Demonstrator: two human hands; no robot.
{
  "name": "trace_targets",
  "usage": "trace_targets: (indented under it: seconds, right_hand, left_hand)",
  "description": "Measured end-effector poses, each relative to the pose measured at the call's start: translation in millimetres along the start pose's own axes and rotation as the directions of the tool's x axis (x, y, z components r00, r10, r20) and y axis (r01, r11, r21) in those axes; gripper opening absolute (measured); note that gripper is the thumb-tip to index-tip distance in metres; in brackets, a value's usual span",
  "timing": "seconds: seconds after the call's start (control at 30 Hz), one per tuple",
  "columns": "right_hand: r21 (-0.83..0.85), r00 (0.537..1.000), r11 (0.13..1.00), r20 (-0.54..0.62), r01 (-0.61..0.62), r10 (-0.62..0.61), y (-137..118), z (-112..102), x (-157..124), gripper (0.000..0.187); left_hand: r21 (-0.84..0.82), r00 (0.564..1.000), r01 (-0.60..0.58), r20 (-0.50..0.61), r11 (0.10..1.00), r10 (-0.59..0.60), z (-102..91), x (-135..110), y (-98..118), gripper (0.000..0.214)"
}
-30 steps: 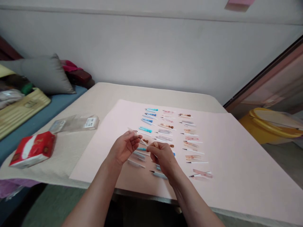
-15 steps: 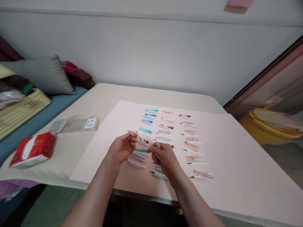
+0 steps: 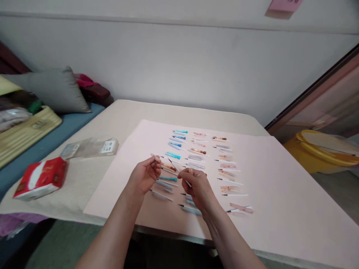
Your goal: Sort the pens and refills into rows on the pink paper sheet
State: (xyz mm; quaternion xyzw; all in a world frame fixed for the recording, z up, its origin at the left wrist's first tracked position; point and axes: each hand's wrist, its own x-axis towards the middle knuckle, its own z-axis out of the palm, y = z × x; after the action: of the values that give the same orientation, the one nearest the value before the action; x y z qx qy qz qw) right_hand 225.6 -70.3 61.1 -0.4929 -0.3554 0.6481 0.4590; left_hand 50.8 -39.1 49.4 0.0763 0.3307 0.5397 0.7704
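A thin stick (image 3: 174,166) with a dark tip is pinched in the right hand (image 3: 198,185), fingers closed on it. The left hand (image 3: 144,176), just beside it, grips a clear cap (image 3: 155,157). Both hover over the near rows of small pens (image 3: 196,151) on a pink sheet (image 3: 280,194). A red packet (image 3: 39,178) lies far left on the table (image 3: 131,112).

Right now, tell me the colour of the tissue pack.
The tissue pack is red and white; head view.
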Motion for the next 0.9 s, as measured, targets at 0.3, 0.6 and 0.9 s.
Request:
trace_targets:
  seconds: [0.3, 0.6, 0.9]
  right_hand:
    - [-0.023, 1.0, 1.0, -0.004, 0.017, -0.017, 5, -3, 6, 0.015]
    - [-0.033, 0.999, 0.999, 0.033, -0.039, 0.04, 8, -6, 13, 0.015]
    - [-0.048, 0.997, 0.998, 0.061, -0.047, 0.05, 4, -9, 12, 0.013]
  left_hand:
    - [0.22, 0.915, -0.168, -0.327, 0.961, 0.235, -43.0, 24, 33, 0.006]
    - [0.459, 0.86, -0.09, -0.412, 0.884, 0.301, -55.5, 34, 24, 0.006]
    - [0.551, 0.847, -0.067, -0.409, 0.832, 0.34, -55.3, 42, 12, 0.018]
